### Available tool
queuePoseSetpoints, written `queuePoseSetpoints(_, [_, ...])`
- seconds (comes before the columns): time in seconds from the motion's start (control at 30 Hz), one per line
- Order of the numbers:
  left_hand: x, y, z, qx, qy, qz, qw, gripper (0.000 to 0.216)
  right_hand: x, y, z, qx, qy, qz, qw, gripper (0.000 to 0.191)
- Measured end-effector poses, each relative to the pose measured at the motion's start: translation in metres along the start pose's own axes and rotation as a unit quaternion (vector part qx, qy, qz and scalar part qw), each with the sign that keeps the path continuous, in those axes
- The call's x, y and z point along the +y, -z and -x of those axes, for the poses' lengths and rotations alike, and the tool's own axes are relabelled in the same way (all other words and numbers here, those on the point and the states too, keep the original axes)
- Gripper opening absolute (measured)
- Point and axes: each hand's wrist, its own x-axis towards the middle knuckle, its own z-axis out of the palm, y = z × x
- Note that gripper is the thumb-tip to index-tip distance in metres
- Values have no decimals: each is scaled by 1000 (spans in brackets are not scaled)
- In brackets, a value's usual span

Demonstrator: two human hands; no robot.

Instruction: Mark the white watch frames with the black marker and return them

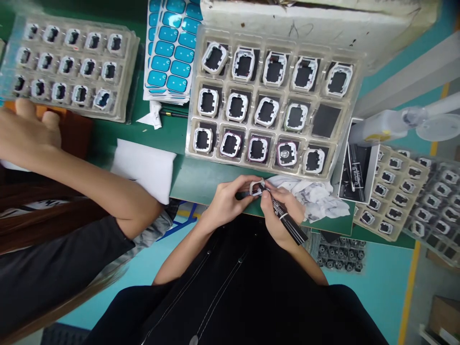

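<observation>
Left hand (226, 201) grips white frame (256, 188); right hand (278, 208) applies black pen (287, 221).

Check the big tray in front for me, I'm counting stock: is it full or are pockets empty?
Not full: the tray has one empty pocket at the right of its middle row; the others hold frames.

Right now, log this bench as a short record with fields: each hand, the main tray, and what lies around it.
left hand: left hand holds a small white frame at the bench edge
right hand: right hand grips a black pen-like tool, tip at the frame
main tray: clear tray of frames, three rows; one pocket in the middle row holds no frame
near the hands: crumpled white cloth
left side: another person's arm; blue sticker sheets
</observation>
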Motion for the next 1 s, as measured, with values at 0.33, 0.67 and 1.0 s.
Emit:
queuePoseSetpoints(0.33, [-3,-1,1,7,-11,-19,1000,48,2,-2,0,9,-3,-5,1000,20])
queuePoseSetpoints(0.67, [-2,-2,3,10,-28,-32,999,45,5,-7,1,22,50,5,998,25])
queuePoseSetpoints(1.0, [0,-1,-1,9,-59,-31,998,47,10,-11,2,29,87,3,996,19])
